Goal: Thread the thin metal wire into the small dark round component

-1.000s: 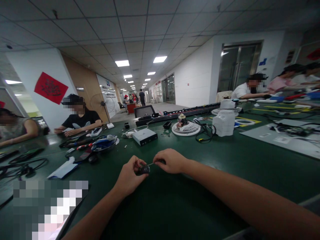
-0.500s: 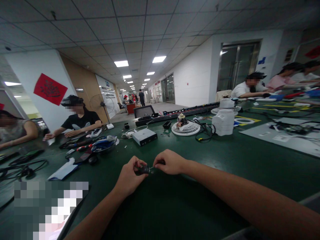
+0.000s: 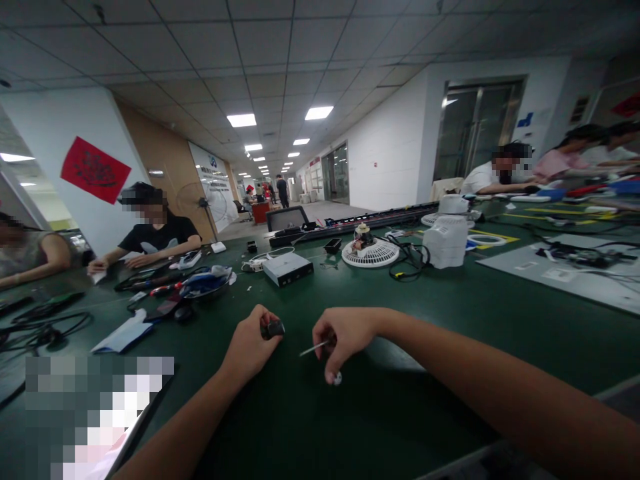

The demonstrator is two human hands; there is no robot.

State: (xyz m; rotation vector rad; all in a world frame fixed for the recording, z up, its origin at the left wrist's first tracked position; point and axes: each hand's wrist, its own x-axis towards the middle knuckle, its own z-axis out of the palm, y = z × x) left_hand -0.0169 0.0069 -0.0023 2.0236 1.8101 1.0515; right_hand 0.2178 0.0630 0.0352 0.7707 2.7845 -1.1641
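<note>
My left hand point(image 3: 254, 343) is closed around a small dark cylindrical part point(image 3: 275, 328), gripped between thumb and fingers just above the green table. To its right, my right hand point(image 3: 343, 340) curls over a thin screwdriver point(image 3: 313, 349), whose metal shaft points left and slightly down; its handle is mostly hidden in the fingers. At the right thumb's tip shows a small round silvery piece point(image 3: 338, 379); I cannot tell whether the thumb touches it or it lies on the table. A gap separates the screwdriver's tip from the dark part.
Ahead stand a silver disc drive point(image 3: 287, 268), a round white fan grille with a motor point(image 3: 370, 250) and a white plastic housing point(image 3: 445, 240). Cables and tools surround a blue bundle point(image 3: 205, 283) at left. A grey panel point(image 3: 560, 270) lies right. Several people sit around the table.
My right hand has drawn back from the dark part and turned, so the screwdriver's shaft is now away from it. The round silvery piece has come into view. My left hand has shifted slightly left.
</note>
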